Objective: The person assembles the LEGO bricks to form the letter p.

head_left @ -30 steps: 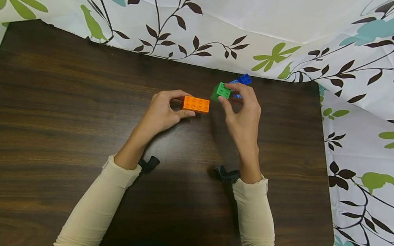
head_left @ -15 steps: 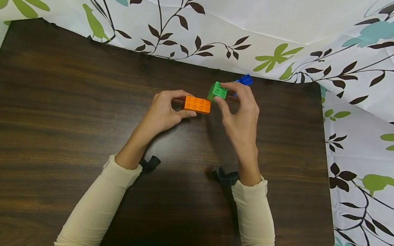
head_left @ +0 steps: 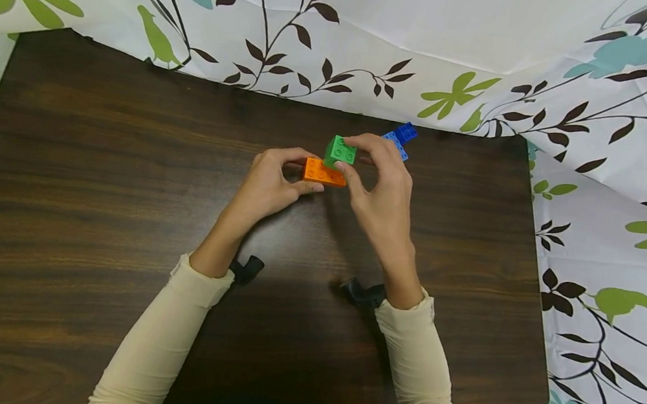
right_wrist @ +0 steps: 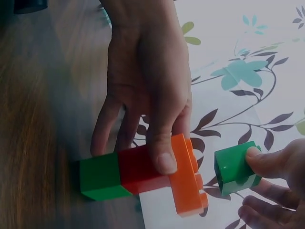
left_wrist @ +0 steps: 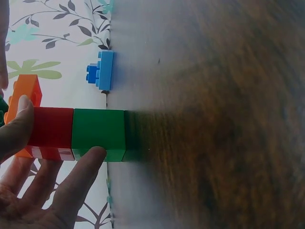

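My left hand holds a stack of toy building bricks, thumb on one side and fingers on the other. An orange brick tops it, with a red brick beneath and a lower green brick at the bottom on the table. Between thumb and fingers, my right hand pinches another green brick. Seen from the right wrist, this upper green brick is tilted and stands a small gap off the orange brick's studs. From the head it overlaps the orange brick, whose right studs are partly hidden.
Behind my right hand, near the table's back edge, lie a light blue brick and a dark blue brick, joined together. A patterned white curtain hangs along the back and right of the brown wooden table.
My right hand has carried the green brick leftward, from beside the orange brick to over it. The left hand and its stack have stayed nearly still. More of the blue bricks shows now.
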The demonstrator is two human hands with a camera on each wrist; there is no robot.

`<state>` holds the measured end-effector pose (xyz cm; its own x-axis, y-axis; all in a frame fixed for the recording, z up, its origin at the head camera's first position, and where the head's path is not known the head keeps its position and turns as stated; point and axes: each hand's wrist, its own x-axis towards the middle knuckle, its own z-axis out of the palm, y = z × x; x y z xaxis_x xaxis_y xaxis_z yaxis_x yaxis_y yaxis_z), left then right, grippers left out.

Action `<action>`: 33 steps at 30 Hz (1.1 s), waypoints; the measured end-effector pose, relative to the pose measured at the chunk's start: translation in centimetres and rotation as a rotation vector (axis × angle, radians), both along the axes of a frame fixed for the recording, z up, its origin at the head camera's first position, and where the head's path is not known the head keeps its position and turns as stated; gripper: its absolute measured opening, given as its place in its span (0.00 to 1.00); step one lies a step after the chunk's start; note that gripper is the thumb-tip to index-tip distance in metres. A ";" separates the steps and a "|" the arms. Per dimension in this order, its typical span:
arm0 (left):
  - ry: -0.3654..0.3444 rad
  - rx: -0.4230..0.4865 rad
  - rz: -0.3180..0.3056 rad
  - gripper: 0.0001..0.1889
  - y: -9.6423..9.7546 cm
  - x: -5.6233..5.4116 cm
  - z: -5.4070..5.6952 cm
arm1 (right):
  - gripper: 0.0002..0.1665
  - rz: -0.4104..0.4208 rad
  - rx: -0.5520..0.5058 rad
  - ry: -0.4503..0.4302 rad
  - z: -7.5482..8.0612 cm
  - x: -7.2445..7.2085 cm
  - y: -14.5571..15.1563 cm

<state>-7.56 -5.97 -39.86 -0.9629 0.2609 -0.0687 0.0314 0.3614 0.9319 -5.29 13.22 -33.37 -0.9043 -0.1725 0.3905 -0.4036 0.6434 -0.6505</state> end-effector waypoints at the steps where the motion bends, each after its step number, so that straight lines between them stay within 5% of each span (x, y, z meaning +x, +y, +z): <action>1: 0.001 0.002 0.000 0.21 0.0 0.0 0.0 | 0.19 0.004 -0.006 -0.003 0.0 0.0 -0.1; 33: 0.004 0.059 -0.005 0.20 -0.2 -0.1 -0.1 | 0.20 0.062 -0.002 -0.075 -1.2 0.4 -1.3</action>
